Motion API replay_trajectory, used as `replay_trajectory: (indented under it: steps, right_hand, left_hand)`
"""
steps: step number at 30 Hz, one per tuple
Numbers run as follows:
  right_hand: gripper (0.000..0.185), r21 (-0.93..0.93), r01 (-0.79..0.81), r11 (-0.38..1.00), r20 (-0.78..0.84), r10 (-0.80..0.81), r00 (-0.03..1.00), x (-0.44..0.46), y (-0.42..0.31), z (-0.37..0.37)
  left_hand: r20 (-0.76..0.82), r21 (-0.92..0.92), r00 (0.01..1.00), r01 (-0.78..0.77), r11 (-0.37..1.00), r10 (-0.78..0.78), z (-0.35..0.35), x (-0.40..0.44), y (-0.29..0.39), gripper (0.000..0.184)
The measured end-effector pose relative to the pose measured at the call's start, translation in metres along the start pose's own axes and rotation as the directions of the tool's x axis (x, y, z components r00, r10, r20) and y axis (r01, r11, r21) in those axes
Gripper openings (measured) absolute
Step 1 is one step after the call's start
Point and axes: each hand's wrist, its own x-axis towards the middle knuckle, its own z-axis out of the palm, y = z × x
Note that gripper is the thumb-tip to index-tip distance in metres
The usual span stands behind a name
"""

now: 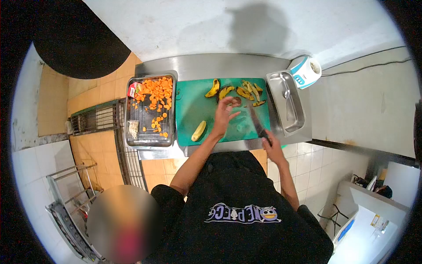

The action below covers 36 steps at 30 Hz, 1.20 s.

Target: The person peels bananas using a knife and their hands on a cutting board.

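My left hand (225,115) hovers over the green cutting board (187,103) with its fingers apart. A small brownish patch shows by its fingertips; I cannot make out what it is. My right hand (273,147) grips the black handle of a knife (256,121), whose blade points away from me over the board and looks blurred. Beyond my left hand lie dark-spotted yellow bananas (212,88). Peel pieces (249,89) are heaped at the board's far right. One peeled banana (198,131) rests near the board's front left.
Left of the board, a metal tray (128,103) holds orange carrot slices (160,88), a red packet (132,89) and a small clear bag (133,129). A steel pan (301,119) with a spoon (287,97) stands right, beside a white and teal appliance (306,72). A wall rises behind.
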Motion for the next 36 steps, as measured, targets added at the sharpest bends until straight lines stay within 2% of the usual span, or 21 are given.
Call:
replay_trajectory:
  steps: [1,3,5,7,8,10,14,16,17,18,20,21,22,23,25,27,28,29,30,31,36]
  right_hand:
    - [0.049,-0.003,0.024,1.0,0.004,-0.024,1.0,-0.005,-0.008,0.01]
    - [0.049,-0.084,0.007,0.996,0.063,-0.002,0.998,-0.015,-0.04,0.022]
    - [0.048,-0.16,-0.025,0.987,0.115,0.044,0.992,-0.017,-0.052,0.025]
    - [0.049,-0.198,-0.129,0.972,-0.003,0.131,0.991,-0.011,-0.046,0.03]
    - [0.049,-0.195,-0.121,0.973,-0.007,0.122,0.992,-0.007,-0.044,0.03]
    - [0.05,-0.15,-0.062,0.987,-0.199,0.032,0.979,-0.006,-0.042,0.029]
    - [0.048,-0.041,0.007,0.999,-0.209,-0.015,0.978,-0.01,-0.058,0.033]
    - [0.046,0.021,0.144,0.989,-0.229,-0.136,0.964,-0.009,-0.058,0.045]
    - [0.046,0.025,0.147,0.989,-0.224,-0.138,0.965,-0.01,-0.056,0.048]
    - [0.046,-0.049,0.156,0.987,-0.095,-0.16,0.983,-0.013,-0.065,0.047]
    - [0.045,-0.192,0.089,0.977,0.096,-0.071,0.993,-0.015,-0.082,0.046]
    - [0.045,-0.188,0.087,0.978,0.096,-0.07,0.993,-0.015,-0.068,0.051]
    - [0.046,-0.158,0.04,0.987,-0.068,-0.052,0.996,-0.012,-0.046,0.059]
    - [0.047,-0.124,0.006,0.992,-0.229,-0.034,0.973,-0.005,-0.028,0.062]
    - [0.049,-0.029,-0.068,0.997,-0.269,0.058,0.962,0.0,-0.006,0.053]
    - [0.051,-0.004,-0.012,1.0,-0.279,0.011,0.96,0.005,0.003,0.041]
    - [0.05,-0.042,-0.02,0.999,-0.28,0.007,0.96,0.006,0.001,0.037]
    - [0.049,-0.079,-0.027,0.997,-0.281,0.004,0.96,0.007,-0.001,0.032]
    - [0.049,-0.082,-0.047,0.996,-0.166,0.033,0.986,0.006,-0.019,0.025]
    - [0.05,-0.087,-0.068,0.994,-0.049,0.064,0.997,0.005,-0.028,0.021]
    - [0.047,-0.197,-0.01,0.98,0.011,0.013,1.0,0.009,-0.031,0.015]
  left_hand:
    - [0.005,-0.005,1.0,0.004,1.0,-0.004,-0.003,0.001,0.0,0.039]
    - [-0.169,-0.336,0.981,0.038,0.941,-0.1,-0.014,0.006,0.003,0.053]
    - [-0.227,-0.43,0.961,0.046,0.902,-0.157,-0.01,0.007,0.024,0.053]
    - [-0.276,-0.513,0.938,0.043,0.857,-0.212,-0.013,0.007,0.036,0.053]
    - [-0.285,-0.548,0.928,0.047,0.835,-0.239,-0.014,0.006,0.041,0.054]
    - [-0.3,-0.581,0.915,0.049,0.812,-0.27,-0.016,0.003,0.047,0.055]
    - [-0.245,-0.337,0.95,0.102,0.936,-0.192,-0.015,-0.002,0.052,0.055]
    - [-0.219,-0.244,0.96,0.119,0.962,-0.175,-0.013,-0.001,0.056,0.057]
    - [-0.129,-0.361,0.974,0.128,0.924,-0.186,-0.011,-0.004,0.055,0.06]
    - [-0.037,-0.471,0.982,0.147,0.87,-0.186,-0.011,-0.007,0.054,0.063]
    - [0.013,-0.509,0.978,0.185,0.84,-0.208,-0.013,-0.014,0.051,0.065]
    - [0.074,-0.546,0.972,0.228,0.806,-0.225,-0.014,-0.017,0.05,0.067]
    - [0.078,-0.543,0.971,0.231,0.808,-0.225,-0.013,-0.019,0.051,0.067]
    - [0.055,-0.524,0.97,0.23,0.82,-0.237,-0.011,-0.019,0.053,0.067]
    - [0.028,-0.507,0.969,0.225,0.832,-0.245,-0.012,-0.021,0.051,0.066]
    - [-0.129,-0.112,0.971,0.188,0.976,-0.202,-0.013,-0.013,0.048,0.06]
    - [-0.12,-0.107,0.974,0.182,0.978,-0.194,-0.013,-0.009,0.046,0.06]
    - [-0.126,0.133,0.979,0.178,0.975,-0.162,-0.013,-0.006,0.045,0.057]
    - [-0.125,0.364,0.984,0.165,0.917,-0.127,-0.012,-0.004,0.043,0.056]
    - [-0.118,0.367,0.985,0.159,0.917,-0.124,-0.009,-0.003,0.042,0.056]
    - [-0.119,0.414,0.981,0.189,0.89,-0.153,0.008,-0.002,0.036,0.053]
